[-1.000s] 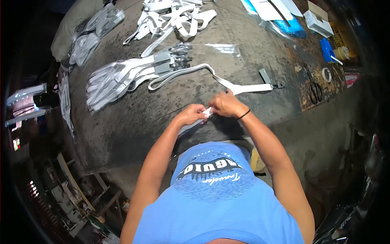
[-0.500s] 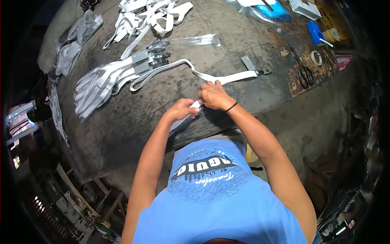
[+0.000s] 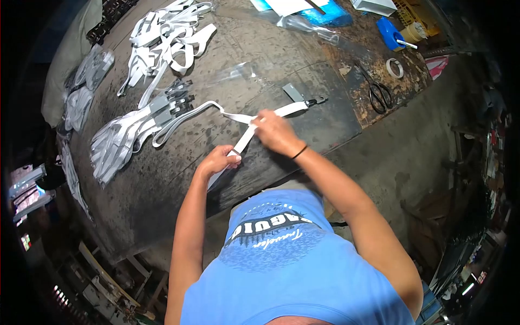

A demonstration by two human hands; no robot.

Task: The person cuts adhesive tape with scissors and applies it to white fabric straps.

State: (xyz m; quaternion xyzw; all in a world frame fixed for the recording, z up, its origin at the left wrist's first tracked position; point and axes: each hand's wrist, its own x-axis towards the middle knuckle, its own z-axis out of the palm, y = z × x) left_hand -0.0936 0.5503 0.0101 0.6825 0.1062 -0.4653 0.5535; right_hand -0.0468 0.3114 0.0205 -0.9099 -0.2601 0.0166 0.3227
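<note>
A white strap (image 3: 245,142) with a forked shape lies across the dark table in front of me. One branch ends in a black clip (image 3: 314,102) beside a small grey card (image 3: 293,92); another loops away to the left. My left hand (image 3: 219,160) is closed on the lower branch, thumb on top, near the table's front edge. Below that hand a greyish-white end hangs toward my body. My right hand (image 3: 275,131) is over the fork, fingers bent and at the strap; motion blur hides whether they grip it.
Left of the strap is a bundle of white straps (image 3: 122,135) with grey cards and black clips. Behind it lies a loose heap of white straps (image 3: 168,40). Scissors (image 3: 376,93), a tape roll (image 3: 395,68) and a blue tape dispenser (image 3: 389,33) sit at the right.
My right hand has moved apart from my left, up to the fork. A straight stretch of strap now shows between them. The view has shifted, so table items appear further left.
</note>
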